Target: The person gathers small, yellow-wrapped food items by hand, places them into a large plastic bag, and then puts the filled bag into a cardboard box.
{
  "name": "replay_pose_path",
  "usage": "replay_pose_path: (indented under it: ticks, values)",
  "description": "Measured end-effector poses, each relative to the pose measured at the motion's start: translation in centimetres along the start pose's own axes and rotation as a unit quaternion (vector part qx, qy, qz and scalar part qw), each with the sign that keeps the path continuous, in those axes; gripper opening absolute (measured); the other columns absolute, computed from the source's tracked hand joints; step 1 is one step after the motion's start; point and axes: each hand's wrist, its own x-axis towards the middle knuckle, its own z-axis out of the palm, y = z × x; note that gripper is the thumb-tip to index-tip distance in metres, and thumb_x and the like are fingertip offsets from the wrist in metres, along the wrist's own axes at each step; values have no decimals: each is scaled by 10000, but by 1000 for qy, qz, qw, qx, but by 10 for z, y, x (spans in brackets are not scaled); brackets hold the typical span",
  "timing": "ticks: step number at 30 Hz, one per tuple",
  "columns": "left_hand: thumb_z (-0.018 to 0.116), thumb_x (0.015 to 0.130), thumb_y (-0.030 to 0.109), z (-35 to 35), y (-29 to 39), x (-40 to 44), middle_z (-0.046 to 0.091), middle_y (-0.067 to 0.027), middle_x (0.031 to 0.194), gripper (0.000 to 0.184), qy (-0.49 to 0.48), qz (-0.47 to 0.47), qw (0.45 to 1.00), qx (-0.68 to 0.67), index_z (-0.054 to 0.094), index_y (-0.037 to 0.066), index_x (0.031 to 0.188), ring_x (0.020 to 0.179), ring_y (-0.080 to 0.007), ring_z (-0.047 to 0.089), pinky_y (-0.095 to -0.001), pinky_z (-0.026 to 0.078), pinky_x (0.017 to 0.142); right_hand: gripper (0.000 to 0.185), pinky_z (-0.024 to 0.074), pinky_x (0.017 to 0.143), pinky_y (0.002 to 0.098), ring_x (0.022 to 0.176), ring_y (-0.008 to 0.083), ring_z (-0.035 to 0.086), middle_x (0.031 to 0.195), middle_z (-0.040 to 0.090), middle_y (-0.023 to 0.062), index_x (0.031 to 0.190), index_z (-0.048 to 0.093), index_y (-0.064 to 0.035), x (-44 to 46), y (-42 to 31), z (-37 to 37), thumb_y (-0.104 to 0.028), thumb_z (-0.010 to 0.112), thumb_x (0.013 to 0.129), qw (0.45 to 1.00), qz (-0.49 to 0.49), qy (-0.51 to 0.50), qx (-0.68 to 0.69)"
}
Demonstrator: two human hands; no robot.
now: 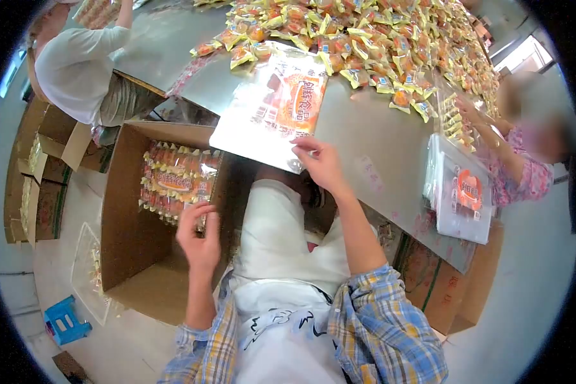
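Note:
My right hand (322, 168) is at the near edge of a stack of flat printed plastic bags (262, 109) on the metal table, thumb and fingertips closed on the edge of the top bag. My left hand (199, 238) hovers over an open cardboard box (131, 237) beside my legs, its fingers loosely curved and apart, holding nothing. Just beyond it, inside the box, rests a filled bag (176, 179) of wrapped snacks in rows, with red and white print. The fingers partly overlap its lower edge in view.
A large heap of small wrapped snacks (365, 45) covers the far side of the metal table (358, 137). At right, a co-worker in a pink patterned sleeve (534, 179) works by more flat bags (457, 192). Another person (77, 70) stands left. A blue stool (67, 320) is on the floor.

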Motion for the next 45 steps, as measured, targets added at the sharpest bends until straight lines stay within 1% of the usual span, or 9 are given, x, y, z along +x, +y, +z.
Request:
replay_pose_path:
  ticks: [7, 11, 13, 20, 29, 34, 37, 43, 45]
  values:
    - [723, 970, 372, 82, 14, 26, 557, -169, 1407, 699, -147, -398, 858, -290, 433, -11, 1478, 1223, -269, 596, -413, 541, 984, 189, 538, 792, 276, 871, 112, 675, 926, 742, 46, 1038, 731, 25, 12, -39, -16, -139, 751, 947, 981, 28, 93, 167]
    - [622, 998, 543, 120, -1, 66, 440, -222, 1548, 897, -218, -406, 790, -404, 256, -20, 1592, 1347, -359, 534, -472, 553, 990, 209, 531, 877, 275, 934, 108, 680, 971, 736, 28, 1012, 689, -40, 25, -75, -37, -233, 755, 967, 997, 43, 52, 37]
    - [684, 980, 420, 137, -8, 86, 656, -153, 1265, 552, -187, -414, 806, -380, 543, 21, 1335, 1080, -293, 694, -426, 588, 861, 204, 545, 809, 279, 887, 102, 664, 933, 709, 18, 962, 654, -58, 34, -87, -48, -238, 750, 976, 990, -16, 84, 112]
    - [616, 985, 373, 127, -16, 111, 717, -117, 1068, 464, -175, -420, 788, -415, 567, 25, 1288, 877, -233, 734, -341, 567, 636, 101, 500, 768, 257, 899, 122, 633, 1021, 714, 42, 1041, 627, -92, 18, -146, -130, -177, 675, 1016, 919, -125, 327, 180]
    - [624, 966, 443, 132, -31, 58, 566, -66, 1337, 528, -153, -477, 619, -605, 529, 93, 1351, 1178, -249, 552, -438, 486, 974, 523, 534, 737, 315, 913, 167, 652, 1062, 676, 84, 1388, 407, -26, -170, 10, -186, -157, 704, 977, 847, 125, 482, 187]
    - [728, 942, 408, 128, -39, 12, 518, -131, 1441, 734, -240, -526, 657, -484, 416, 64, 1510, 1263, -282, 534, -454, 455, 1078, 756, 514, 664, 300, 849, 156, 607, 1105, 640, 106, 1487, 272, -23, -213, 43, -161, -130, 764, 922, 826, 173, 503, 188]
    - [717, 969, 384, 144, -26, -7, 538, -140, 1443, 669, -351, -449, 700, -431, 442, 52, 1481, 1292, -295, 536, -488, 445, 1105, 817, 539, 838, 383, 999, 224, 612, 1177, 626, 150, 1513, 284, 18, -220, 69, -174, -138, 785, 887, 872, 111, 473, -58]
    - [667, 998, 357, 153, 8, -43, 648, -122, 1289, 505, -438, -404, 716, -364, 555, 55, 1387, 1171, -276, 636, -448, 537, 997, 836, 385, 1120, 532, 1299, 434, 500, 1412, 521, 278, 1525, 356, 31, -201, 36, -190, -166, 772, 827, 734, 3, 520, -438]
    - [672, 994, 355, 145, 25, -55, 668, -114, 1232, 464, -443, -387, 742, -322, 586, 59, 1340, 1158, -272, 641, -439, 543, 977, 788, 371, 1142, 532, 1335, 446, 473, 1461, 494, 274, 1502, 416, 16, -200, 30, -192, -203, 770, 832, 828, 44, 429, -358]
